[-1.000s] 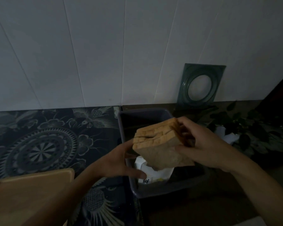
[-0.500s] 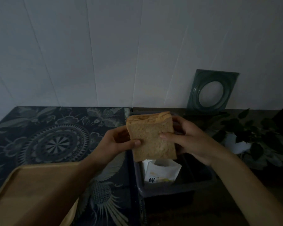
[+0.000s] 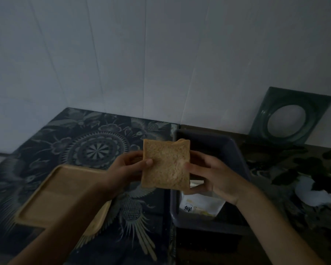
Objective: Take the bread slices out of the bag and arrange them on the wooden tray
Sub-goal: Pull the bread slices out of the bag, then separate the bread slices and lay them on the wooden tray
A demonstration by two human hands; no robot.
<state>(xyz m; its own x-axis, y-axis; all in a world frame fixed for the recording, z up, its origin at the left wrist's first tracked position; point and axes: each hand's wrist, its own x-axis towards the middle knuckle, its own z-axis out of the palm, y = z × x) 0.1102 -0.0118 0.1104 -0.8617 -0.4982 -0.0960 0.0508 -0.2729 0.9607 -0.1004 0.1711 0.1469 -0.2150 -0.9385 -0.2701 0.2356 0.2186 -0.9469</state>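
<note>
A stack of brown bread slices (image 3: 165, 164) is held upright in the air, its flat face toward me. My left hand (image 3: 129, 168) grips its left edge with the thumb on the front. My right hand (image 3: 211, 177) grips its right edge. The white bread bag (image 3: 201, 206) lies in a dark plastic bin (image 3: 235, 150), below and right of the bread. The wooden tray (image 3: 52, 199) sits at the lower left on the patterned cloth, with nothing on the part I can see; my left forearm covers its right side.
A dark patterned cloth (image 3: 96, 150) covers the table on the left. A green square frame with a round hole (image 3: 264, 119) leans against the white wall at the right. A leafy plant with a white pot (image 3: 313, 192) stands at the far right.
The bread stack rose out of the bin and turned upright to face me. My left hand left the bag and took the stack's left edge. The view shifted left, showing more of the tray.
</note>
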